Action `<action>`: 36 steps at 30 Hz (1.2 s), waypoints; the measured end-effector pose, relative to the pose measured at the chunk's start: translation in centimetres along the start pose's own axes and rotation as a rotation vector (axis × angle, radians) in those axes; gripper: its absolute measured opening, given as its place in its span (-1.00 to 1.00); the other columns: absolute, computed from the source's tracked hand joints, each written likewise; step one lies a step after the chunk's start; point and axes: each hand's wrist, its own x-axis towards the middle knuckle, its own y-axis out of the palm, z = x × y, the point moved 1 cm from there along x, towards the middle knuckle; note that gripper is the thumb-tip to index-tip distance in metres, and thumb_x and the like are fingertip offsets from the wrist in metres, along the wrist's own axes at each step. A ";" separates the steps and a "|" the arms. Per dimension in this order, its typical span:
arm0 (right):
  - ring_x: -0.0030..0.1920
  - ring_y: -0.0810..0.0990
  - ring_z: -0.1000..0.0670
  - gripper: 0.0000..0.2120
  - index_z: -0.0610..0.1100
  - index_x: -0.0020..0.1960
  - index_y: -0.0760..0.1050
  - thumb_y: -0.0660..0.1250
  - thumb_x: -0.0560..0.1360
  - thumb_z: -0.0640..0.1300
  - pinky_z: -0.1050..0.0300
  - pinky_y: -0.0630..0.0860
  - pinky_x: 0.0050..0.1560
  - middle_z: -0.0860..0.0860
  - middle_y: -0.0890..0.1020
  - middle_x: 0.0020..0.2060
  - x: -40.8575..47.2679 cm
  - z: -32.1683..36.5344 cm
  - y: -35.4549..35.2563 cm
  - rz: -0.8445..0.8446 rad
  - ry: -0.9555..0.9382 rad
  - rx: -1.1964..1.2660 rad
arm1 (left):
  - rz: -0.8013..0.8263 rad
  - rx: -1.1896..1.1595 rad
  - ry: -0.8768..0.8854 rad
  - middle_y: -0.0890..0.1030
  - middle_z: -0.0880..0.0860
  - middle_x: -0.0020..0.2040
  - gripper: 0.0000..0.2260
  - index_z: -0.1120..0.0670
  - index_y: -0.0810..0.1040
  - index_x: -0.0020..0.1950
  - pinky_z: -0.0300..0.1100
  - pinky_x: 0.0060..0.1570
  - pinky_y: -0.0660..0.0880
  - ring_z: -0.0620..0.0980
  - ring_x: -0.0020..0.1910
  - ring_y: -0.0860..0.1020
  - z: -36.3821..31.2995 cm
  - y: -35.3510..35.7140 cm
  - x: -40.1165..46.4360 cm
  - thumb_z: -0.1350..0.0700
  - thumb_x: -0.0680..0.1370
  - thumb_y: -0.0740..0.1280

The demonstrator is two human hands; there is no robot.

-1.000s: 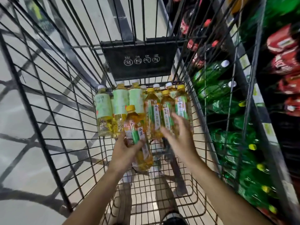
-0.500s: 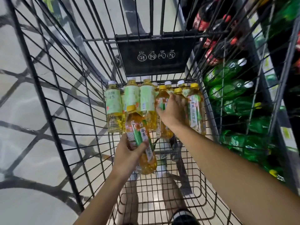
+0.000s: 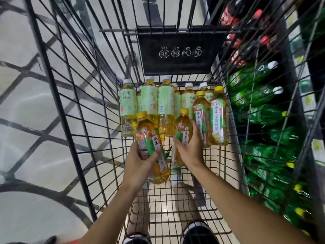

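Observation:
I look down into a black wire shopping cart [image 3: 82, 131]. Several tea bottles stand in a row at its far end: pale-green-labelled ones [image 3: 128, 106] on the left, yellow-capped amber ones [image 3: 219, 118] on the right. My left hand [image 3: 139, 166] grips a yellow-capped amber tea bottle [image 3: 149, 143], tilted, above the cart floor. My right hand [image 3: 190, 147] grips a second yellow-capped amber bottle [image 3: 182, 125] just in front of the row, its fingers wrapped round the body.
A black plastic flap [image 3: 177, 50] with white icons hangs on the cart's far wall. Shelves to the right hold green soda bottles [image 3: 255, 78] and red-labelled cola bottles [image 3: 235, 16]. Pale tiled floor [image 3: 26, 95] lies to the left. Shoes [image 3: 198, 233] show below the cart.
My right hand has closed round a yellow-capped bottle in the row and drawn it back towards me. My left hand still holds its bottle in about the same place.

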 end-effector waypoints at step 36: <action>0.09 0.57 0.35 -0.65 0.11 0.37 0.42 0.33 0.60 0.04 0.48 0.49 -0.07 0.23 0.62 0.11 -17.1 6.7 -14.9 0.278 -0.066 0.210 | 0.103 -0.175 0.008 0.73 0.13 0.08 -0.63 0.10 0.48 0.37 0.15 0.15 0.61 0.14 0.10 0.70 -5.5 -3.2 -17.5 0.17 0.57 0.43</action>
